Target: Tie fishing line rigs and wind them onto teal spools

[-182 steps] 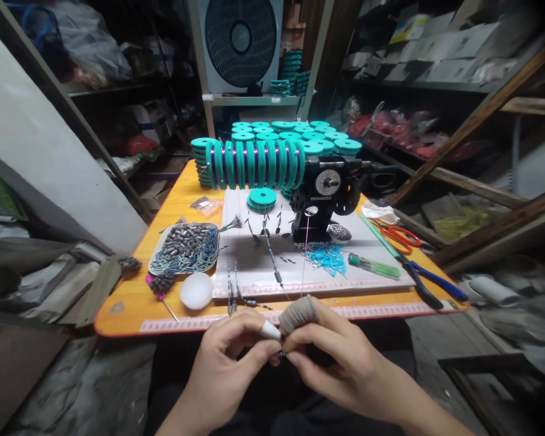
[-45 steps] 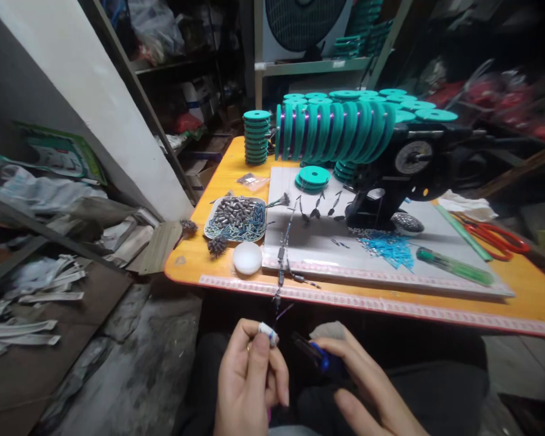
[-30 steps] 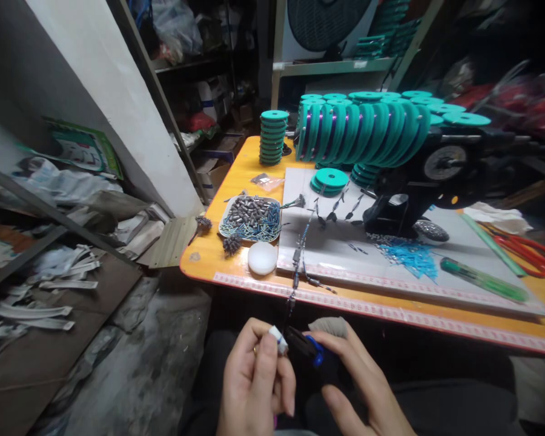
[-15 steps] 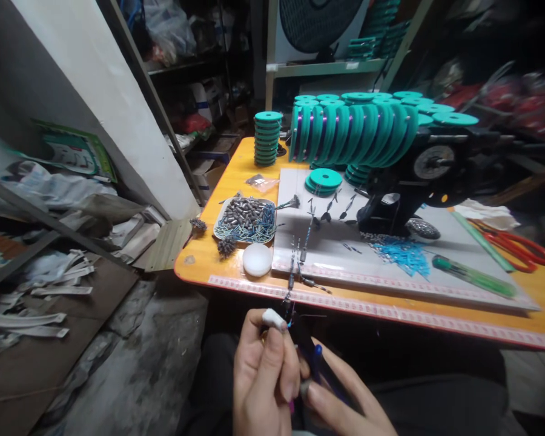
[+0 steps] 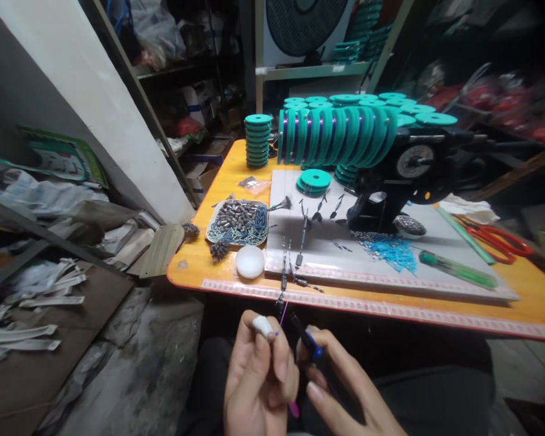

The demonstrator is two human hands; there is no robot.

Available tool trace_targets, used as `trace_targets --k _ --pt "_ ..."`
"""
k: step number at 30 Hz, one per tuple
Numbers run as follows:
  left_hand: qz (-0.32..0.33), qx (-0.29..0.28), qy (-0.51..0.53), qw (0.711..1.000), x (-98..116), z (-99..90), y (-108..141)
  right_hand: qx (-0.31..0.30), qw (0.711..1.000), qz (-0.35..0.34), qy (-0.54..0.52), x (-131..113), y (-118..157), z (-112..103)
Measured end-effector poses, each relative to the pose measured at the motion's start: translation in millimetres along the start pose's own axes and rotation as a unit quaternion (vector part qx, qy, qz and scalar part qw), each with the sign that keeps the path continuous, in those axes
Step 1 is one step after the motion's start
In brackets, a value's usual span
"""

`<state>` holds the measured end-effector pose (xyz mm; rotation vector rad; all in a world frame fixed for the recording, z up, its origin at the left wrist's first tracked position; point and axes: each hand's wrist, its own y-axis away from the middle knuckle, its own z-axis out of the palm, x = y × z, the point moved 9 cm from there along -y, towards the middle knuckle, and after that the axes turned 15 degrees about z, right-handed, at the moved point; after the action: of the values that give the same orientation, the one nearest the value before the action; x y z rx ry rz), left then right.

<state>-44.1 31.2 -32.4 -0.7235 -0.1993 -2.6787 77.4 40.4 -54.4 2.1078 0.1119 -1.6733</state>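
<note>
My left hand (image 5: pixel 260 375) is closed in a pinch just below the table's front edge, with a white wrap (image 5: pixel 262 327) on one fingertip. A thin purple line (image 5: pixel 284 313) runs from the pinched fingers up to dark line fittings (image 5: pixel 280 298) at the edge, and a tiny blue bit shows by the fingertips. To the right, my right hand (image 5: pixel 345 384) grips dark pliers (image 5: pixel 317 351) with some blue on them. Their tips point up and left, apart from the left hand. Something pink pokes out beneath the left hand.
On the yellow table (image 5: pixel 188 251) stand a dish (image 5: pixel 215 239) of metal sinkers and small tubes, a white round lid (image 5: pixel 249 261), and a machine (image 5: pixel 372 209) beside a row of green spools (image 5: pixel 336 136). Blue pieces (image 5: pixel 393 251), a green cutter (image 5: pixel 458 270) and red-handled scissors (image 5: pixel 495 239) lie right.
The pliers have swung away from my left fingertips to the right, and my right hand has risen slightly. The purple line now shows above the left hand. The whole view has shifted a little.
</note>
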Motion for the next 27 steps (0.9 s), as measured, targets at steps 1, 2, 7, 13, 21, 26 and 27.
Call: trace_targets --k 1,2,7,13,21,26,27 --pt "0.001 -0.005 -0.002 1.000 1.3 0.2 -1.2 0.015 1.000 -0.012 0.023 1.5 -0.5 -4.5" --pt "0.000 -0.010 -0.001 1.000 2.3 0.3 -2.2 0.031 0.998 -0.023 0.040 3.5 -0.9 -9.7" --pt "-0.012 -0.012 0.026 1.000 2.0 -0.6 -5.6 0.202 0.973 -0.067 0.094 9.7 3.2 -79.1" --pt "-0.016 -0.018 0.026 0.999 -5.0 2.4 -4.4 0.133 0.981 -0.050 0.131 31.7 12.1 -108.0" --pt "-0.023 -0.026 -0.033 0.999 -10.7 -3.3 0.4 0.027 0.986 -0.098 0.129 0.3 11.9 -31.6" --pt "-0.039 -0.025 -0.051 0.998 -13.1 -4.9 3.3 0.031 0.985 -0.112 0.124 -6.0 5.6 -25.8" --pt "-0.042 -0.024 -0.054 0.997 -13.5 -5.2 3.8 0.032 0.985 -0.112 0.125 -4.9 5.1 -25.3"
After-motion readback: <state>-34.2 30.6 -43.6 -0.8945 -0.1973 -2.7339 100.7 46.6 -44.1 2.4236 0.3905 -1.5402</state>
